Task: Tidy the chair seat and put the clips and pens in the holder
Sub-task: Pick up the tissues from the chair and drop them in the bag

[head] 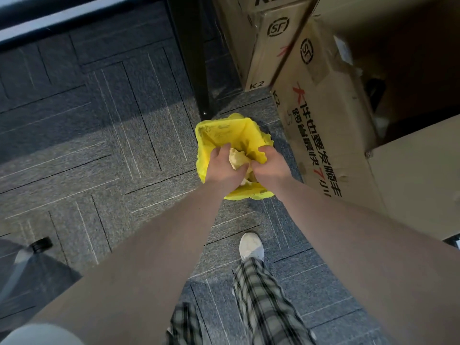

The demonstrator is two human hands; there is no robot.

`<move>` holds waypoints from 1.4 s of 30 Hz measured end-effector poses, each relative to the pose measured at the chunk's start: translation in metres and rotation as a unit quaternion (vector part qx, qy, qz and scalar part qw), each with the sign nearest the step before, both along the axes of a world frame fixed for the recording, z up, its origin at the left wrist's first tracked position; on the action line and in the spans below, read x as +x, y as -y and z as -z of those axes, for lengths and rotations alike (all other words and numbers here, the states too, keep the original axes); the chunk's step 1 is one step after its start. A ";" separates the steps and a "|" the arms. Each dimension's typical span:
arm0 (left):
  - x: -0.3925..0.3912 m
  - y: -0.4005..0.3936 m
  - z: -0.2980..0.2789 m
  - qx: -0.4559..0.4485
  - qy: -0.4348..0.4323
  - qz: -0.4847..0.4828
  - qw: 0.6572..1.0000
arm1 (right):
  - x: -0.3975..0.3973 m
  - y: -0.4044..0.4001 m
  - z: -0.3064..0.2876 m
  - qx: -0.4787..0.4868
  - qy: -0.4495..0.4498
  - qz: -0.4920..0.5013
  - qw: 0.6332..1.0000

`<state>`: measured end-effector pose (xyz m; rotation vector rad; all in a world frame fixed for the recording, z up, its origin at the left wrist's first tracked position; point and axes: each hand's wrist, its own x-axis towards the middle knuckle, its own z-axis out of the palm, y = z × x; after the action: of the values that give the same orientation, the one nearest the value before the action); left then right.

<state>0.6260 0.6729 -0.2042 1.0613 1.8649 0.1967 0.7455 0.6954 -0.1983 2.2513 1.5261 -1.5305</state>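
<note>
Crumpled paper (237, 158): pale wad, clutched between left hand (224, 168) and right hand (270, 165), over open mouth of yellow-lined bin (224, 135) on carpet (99, 120), beside cardboard boxes (321, 115). Likely light, soft, squashable; no fragility. Best held around bulk, fingers cupped. Chair seat, clips, pens, holder out of view.

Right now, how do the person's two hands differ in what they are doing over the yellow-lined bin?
The left hand is cupped around the pale crumpled paper wad, while the right hand seems to pinch the yellow plastic bin liner at its near side; whether it also touches the wad is unclear. The left hand sits toward the bin's left rim, the right toward the tall cardboard box. Both are bare, curled, and above the bin opening.
</note>
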 end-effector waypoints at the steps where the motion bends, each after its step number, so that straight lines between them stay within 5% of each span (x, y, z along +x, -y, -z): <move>1: -0.001 0.000 -0.002 0.005 -0.004 0.003 1.000 | 0.000 0.002 -0.001 0.000 0.002 -0.003 1.000; 16: -0.078 0.031 -0.055 -0.044 -0.002 0.039 0.998 | -0.043 0.016 -0.064 -0.004 0.055 -0.153 0.987; 28: -0.282 0.153 -0.118 -0.040 -0.046 -0.098 0.993 | -0.263 0.092 -0.126 0.042 0.044 -0.347 0.936; 42: -0.528 0.391 -0.178 -0.033 -0.114 -0.272 0.955 | -0.564 0.262 -0.183 0.094 0.021 -0.620 0.779</move>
<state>0.0980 0.2823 -0.0264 0.5162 2.3285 0.3379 0.1818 0.4338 -0.0149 0.7337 2.3741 -0.8533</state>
